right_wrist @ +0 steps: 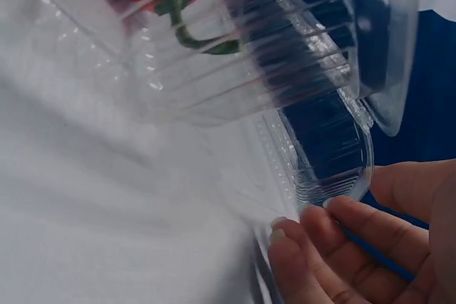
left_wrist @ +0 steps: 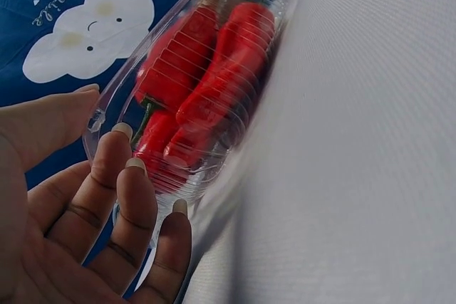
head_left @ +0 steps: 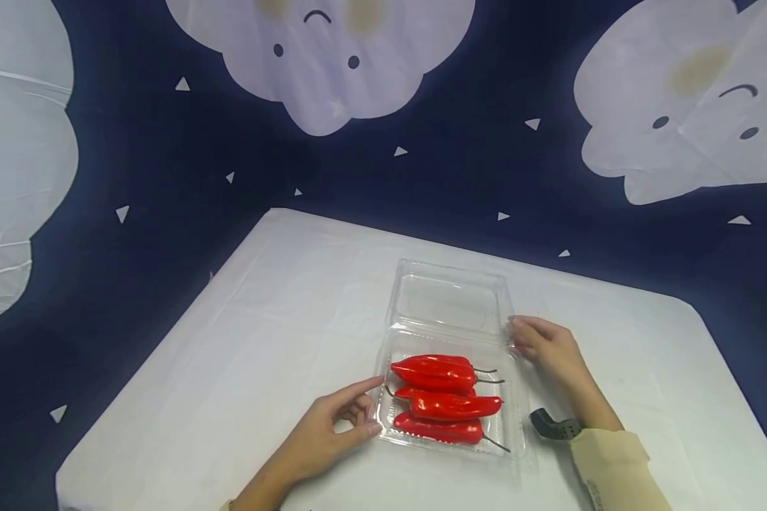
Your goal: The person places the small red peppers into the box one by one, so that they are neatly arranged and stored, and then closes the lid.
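A clear plastic clamshell container (head_left: 514, 426) sits on the white table, its lid (head_left: 447, 298) folded back on the far side. Several long red peppers (head_left: 457, 406) with thin stems lie side by side in the base. My left hand (head_left: 326, 433) holds the base's left edge, thumb near the front corner and index finger farther back. In the left wrist view its bent fingers (left_wrist: 135, 204) meet the ribbed wall. My right hand (head_left: 550, 351) pinches the lid's right edge close to the hinge; the right wrist view shows its fingertips at the lid's rounded corner (right_wrist: 360, 176).
A white cloth covers the table (head_left: 281, 305). Behind it hangs a dark blue backdrop (head_left: 447, 184) with cloud faces and small triangles. A dark strap (head_left: 555, 426) circles the right wrist beside a beige sleeve (head_left: 616, 465).
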Available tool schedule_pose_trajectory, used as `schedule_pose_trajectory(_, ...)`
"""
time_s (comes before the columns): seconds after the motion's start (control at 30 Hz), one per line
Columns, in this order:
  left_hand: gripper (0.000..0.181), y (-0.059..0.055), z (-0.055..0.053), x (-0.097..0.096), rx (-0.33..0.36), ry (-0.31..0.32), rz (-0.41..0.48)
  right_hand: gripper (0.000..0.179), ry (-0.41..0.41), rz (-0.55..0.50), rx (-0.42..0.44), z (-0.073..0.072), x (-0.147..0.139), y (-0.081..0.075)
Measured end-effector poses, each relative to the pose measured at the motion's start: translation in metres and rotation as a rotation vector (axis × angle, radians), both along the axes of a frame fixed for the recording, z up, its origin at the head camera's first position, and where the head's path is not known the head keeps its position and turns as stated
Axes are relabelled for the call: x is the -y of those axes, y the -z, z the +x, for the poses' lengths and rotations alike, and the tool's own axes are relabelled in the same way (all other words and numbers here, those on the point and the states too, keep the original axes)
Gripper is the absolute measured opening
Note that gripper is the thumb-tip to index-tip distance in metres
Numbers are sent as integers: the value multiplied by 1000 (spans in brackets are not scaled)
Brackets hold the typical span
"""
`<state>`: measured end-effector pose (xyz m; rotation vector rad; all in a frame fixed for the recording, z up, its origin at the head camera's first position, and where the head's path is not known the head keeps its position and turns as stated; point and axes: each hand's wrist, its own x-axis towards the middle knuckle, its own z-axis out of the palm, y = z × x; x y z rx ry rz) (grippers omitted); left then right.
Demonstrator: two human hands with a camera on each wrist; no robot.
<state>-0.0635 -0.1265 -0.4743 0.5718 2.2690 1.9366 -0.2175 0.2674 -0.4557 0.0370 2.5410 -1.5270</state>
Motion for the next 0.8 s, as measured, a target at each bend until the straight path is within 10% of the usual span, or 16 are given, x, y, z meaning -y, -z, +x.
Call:
schedule_pose_trajectory(0.4, 58, -1, 1, 0, -17, -2, 5, 45, 69, -67, -230, 10, 6, -16)
schedule_pose_trajectory(0.8, 57, 0, 1, -3, -15, -14, -16, 45, 149, -163, -257, 25, 8, -27)
